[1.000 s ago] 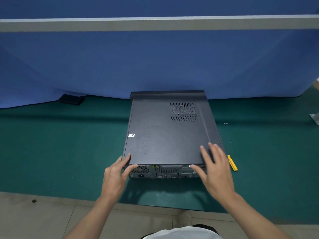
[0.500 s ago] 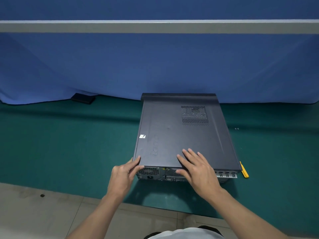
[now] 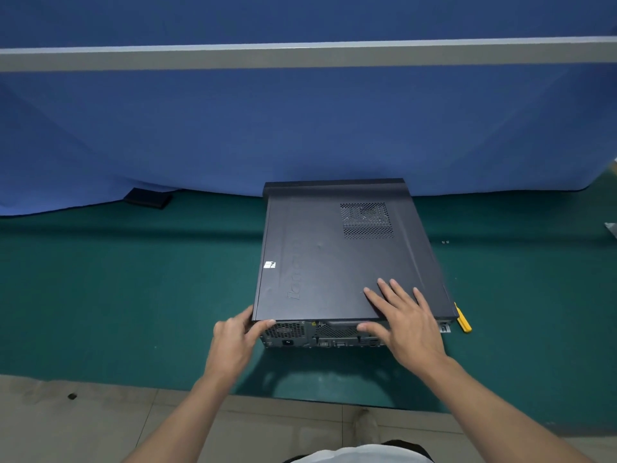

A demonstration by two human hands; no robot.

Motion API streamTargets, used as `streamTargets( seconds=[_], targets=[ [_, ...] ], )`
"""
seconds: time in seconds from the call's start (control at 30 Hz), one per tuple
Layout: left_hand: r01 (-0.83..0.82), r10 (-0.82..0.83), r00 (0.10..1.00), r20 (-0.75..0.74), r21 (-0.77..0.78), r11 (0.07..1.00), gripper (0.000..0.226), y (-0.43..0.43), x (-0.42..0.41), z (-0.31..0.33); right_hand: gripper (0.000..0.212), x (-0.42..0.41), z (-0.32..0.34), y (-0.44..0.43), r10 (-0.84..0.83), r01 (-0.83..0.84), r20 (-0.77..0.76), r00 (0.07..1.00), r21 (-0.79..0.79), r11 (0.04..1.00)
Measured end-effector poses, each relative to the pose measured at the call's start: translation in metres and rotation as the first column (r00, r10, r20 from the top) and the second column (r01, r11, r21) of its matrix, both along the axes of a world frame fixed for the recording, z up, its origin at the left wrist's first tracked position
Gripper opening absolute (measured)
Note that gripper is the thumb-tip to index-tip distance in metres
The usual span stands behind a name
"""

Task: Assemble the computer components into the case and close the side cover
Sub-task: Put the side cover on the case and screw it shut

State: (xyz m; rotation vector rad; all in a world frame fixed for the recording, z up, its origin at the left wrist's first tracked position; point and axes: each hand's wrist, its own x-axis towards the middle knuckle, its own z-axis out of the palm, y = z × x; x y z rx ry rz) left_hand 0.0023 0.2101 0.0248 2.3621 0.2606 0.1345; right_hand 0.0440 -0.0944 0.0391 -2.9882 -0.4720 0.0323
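Note:
A black computer case [image 3: 334,262] lies flat on the green mat [image 3: 133,295], its rear ports facing me. The dark side cover [image 3: 320,248] sits on top, with a vent grille near its far right. My left hand [image 3: 233,342] grips the case's near left corner, thumb on the rear face and fingers round the side. My right hand [image 3: 404,322] lies flat on the cover's near edge with fingers spread, its thumb against the cover's rear lip.
A yellow-handled tool [image 3: 463,320] lies on the mat at the case's near right corner. A small black box [image 3: 148,198] sits at the back left under the blue cloth backdrop [image 3: 300,128]. Two small screws [image 3: 445,242] lie right of the case. Bare floor runs along the mat's near edge.
My right hand slid left from the cover's near right corner to its near middle. My left hand stayed at the near left corner.

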Motion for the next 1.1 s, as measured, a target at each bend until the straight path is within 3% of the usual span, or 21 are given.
streamTargets(
  seconds=[0.13, 0.2, 0.27, 0.33, 0.53, 0.8, 0.97, 1.1],
  targets=[
    [0.06, -0.06, 0.998, -0.01, 0.035, 0.998, 0.063, -0.005, -0.003, -0.001, 0.092, -0.004, 0.003, -0.009, -0.133, 0.132, 0.005, 0.991, 0.089, 0.987],
    [0.133, -0.147, 0.987, 0.063, 0.187, 0.973, 0.066, -0.017, 0.0, 0.004, 0.086, -0.01, 0.001, -0.018, -0.247, 0.243, 0.049, 0.968, 0.077, 0.967],
    [0.247, -0.321, 0.939, 0.122, 0.41, 0.878, 0.058, -0.032, 0.008, 0.012, 0.083, -0.014, -0.002, -0.025, -0.337, 0.34, -0.05, 0.94, 0.074, 0.937],
    [0.343, -0.449, 0.89, 0.079, 0.533, 0.774, 0.056, -0.045, 0.016, 0.019, 0.087, -0.011, -0.003, -0.027, -0.37, 0.386, -0.155, 0.916, 0.084, 0.919],
    [0.483, -0.484, 0.864, -0.138, 0.492, 0.724, 0.051, -0.053, 0.029, 0.017, 0.08, -0.004, -0.002, -0.044, -0.33, 0.346, -0.155, 0.931, 0.092, 0.934],
    [0.533, -0.471, 0.845, -0.253, 0.468, 0.705, 0.052, -0.056, 0.034, 0.029, 0.082, -0.005, -0.002, -0.049, -0.314, 0.315, -0.062, 0.947, 0.002, 0.949],
    [0.504, -0.438, 0.863, -0.25, 0.457, 0.733, 0.058, -0.067, 0.036, 0.032, 0.066, 0.0, 0.001, -0.072, -0.187, 0.199, -0.133, 0.973, 0.08, 0.977],
    [0.507, -0.463, 0.861, -0.21, 0.423, 0.751, 0.058, -0.1, 0.044, 0.031, 0.061, 0.0, 0.002, -0.085, -0.128, 0.132, -0.062, 0.99, 0.065, 0.989]
  ],
)
